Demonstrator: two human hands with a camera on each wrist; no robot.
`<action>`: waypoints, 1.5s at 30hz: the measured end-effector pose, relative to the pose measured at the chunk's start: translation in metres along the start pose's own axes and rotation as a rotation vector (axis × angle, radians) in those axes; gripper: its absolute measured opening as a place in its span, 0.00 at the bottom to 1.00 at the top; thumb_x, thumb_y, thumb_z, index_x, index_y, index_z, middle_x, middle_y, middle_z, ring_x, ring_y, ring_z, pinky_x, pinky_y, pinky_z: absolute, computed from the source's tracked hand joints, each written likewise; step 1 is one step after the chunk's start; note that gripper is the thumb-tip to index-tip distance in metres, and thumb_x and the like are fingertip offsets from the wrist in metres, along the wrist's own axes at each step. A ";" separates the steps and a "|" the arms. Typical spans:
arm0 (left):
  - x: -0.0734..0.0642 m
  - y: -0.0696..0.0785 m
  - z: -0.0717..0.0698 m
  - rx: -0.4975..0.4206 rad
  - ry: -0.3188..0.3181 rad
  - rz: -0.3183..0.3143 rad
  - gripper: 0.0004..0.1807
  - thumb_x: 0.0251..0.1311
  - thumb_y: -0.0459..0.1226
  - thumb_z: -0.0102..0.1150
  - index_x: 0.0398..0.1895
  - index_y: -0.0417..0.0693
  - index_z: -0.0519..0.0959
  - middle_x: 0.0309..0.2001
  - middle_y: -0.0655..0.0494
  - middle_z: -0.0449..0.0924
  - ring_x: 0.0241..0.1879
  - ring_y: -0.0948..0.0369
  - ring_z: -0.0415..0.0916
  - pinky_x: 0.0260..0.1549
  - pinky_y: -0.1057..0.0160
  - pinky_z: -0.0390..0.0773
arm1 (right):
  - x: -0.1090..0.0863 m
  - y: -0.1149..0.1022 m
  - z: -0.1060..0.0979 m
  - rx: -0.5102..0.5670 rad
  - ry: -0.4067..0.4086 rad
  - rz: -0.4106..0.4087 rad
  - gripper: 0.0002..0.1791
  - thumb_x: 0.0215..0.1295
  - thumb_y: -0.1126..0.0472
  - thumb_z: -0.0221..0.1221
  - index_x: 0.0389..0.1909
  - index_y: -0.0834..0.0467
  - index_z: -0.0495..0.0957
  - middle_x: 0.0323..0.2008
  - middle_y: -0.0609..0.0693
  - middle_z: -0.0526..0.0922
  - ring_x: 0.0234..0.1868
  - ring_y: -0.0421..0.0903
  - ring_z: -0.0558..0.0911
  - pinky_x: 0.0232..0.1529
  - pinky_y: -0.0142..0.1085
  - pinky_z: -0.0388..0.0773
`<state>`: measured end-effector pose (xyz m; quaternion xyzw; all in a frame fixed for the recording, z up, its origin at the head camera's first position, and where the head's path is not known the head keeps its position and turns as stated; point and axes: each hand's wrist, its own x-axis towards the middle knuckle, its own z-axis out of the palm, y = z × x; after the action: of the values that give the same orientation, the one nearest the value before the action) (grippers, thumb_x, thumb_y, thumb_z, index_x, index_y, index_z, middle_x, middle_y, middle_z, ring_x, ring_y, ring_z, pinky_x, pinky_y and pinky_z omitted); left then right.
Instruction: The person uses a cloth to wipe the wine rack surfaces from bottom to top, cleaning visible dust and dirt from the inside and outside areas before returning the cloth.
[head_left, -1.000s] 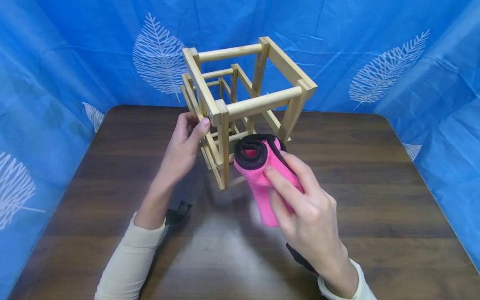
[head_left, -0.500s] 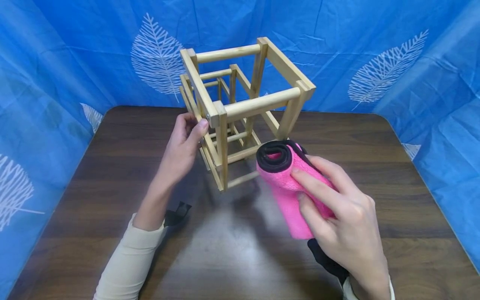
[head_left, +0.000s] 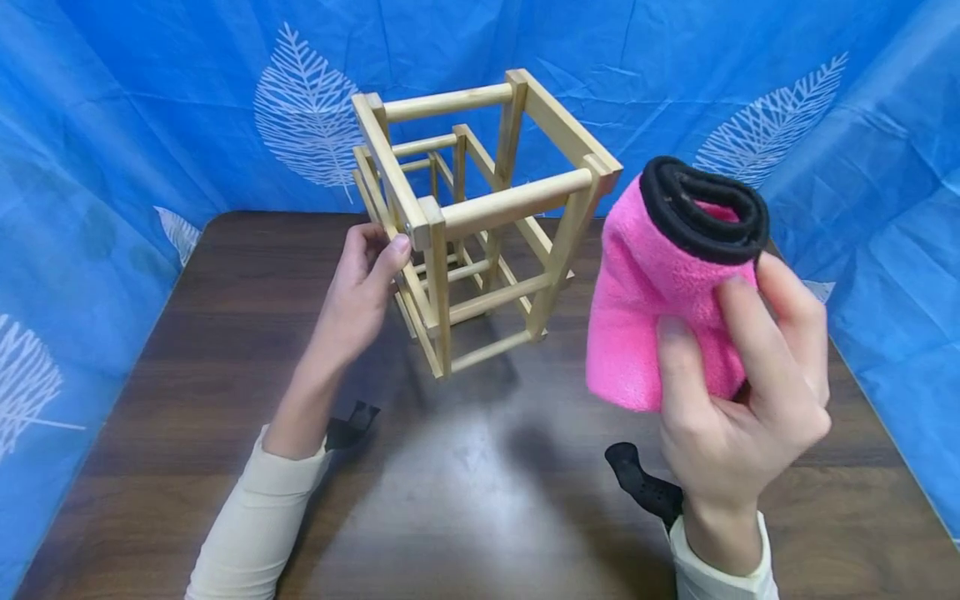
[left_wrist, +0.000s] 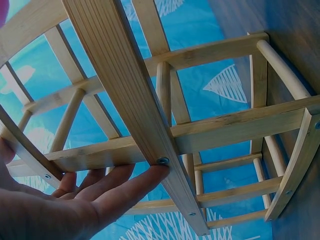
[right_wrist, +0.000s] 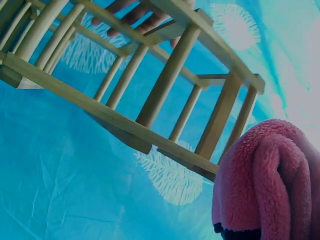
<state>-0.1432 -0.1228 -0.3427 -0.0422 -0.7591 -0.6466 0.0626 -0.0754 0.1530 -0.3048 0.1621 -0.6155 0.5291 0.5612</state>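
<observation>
A pale wooden rack (head_left: 517, 204) of slats and round dowels stands on the table, left of centre in the head view. My left hand (head_left: 363, 287) grips its left side, thumb on the near side. In the left wrist view, fingers (left_wrist: 125, 190) of that hand lie along a slat. Up to the right of the rack, my right hand (head_left: 750, 392) pinches a rolled pink cloth (head_left: 637, 283) with black edging, held above the table and apart from the rack. The right wrist view shows the fluffy cloth (right_wrist: 260, 175) at lower right; the right hand is out of that view.
The dark wood-grain table (head_left: 225, 375) spans the lower view. A blue curtain (head_left: 187, 100) with white leaf prints hangs behind and at both sides. Black straps (head_left: 645, 483) stick out from both wrists.
My right hand has moved away from the rack, to the right and upward, carrying the rolled cloth, which now stands more upright. The left hand has kept its grip on the rack.
</observation>
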 end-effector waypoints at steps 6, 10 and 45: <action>0.000 -0.001 -0.002 0.008 -0.002 -0.016 0.28 0.73 0.50 0.48 0.62 0.36 0.59 0.53 0.44 0.67 0.51 0.56 0.67 0.51 0.47 0.72 | 0.006 -0.007 0.020 -0.014 -0.073 -0.013 0.17 0.50 0.69 0.67 0.43 0.68 0.84 0.47 0.68 0.80 0.49 0.65 0.76 0.50 0.43 0.77; 0.000 -0.001 -0.001 0.009 0.000 -0.017 0.29 0.73 0.50 0.48 0.62 0.37 0.59 0.53 0.45 0.67 0.51 0.56 0.67 0.51 0.49 0.72 | 0.006 -0.008 0.024 -0.018 -0.124 -0.042 0.17 0.52 0.68 0.67 0.44 0.68 0.84 0.49 0.68 0.79 0.50 0.65 0.76 0.49 0.44 0.79; 0.001 0.001 0.001 0.018 0.021 0.006 0.29 0.72 0.50 0.48 0.63 0.37 0.60 0.53 0.44 0.68 0.48 0.57 0.67 0.45 0.55 0.71 | -0.012 -0.028 0.043 0.103 -0.401 -0.228 0.12 0.58 0.69 0.66 0.44 0.66 0.85 0.51 0.68 0.79 0.48 0.64 0.80 0.49 0.52 0.80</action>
<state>-0.1437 -0.1216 -0.3420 -0.0370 -0.7641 -0.6400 0.0726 -0.0717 0.1019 -0.2936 0.3608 -0.6646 0.4500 0.4749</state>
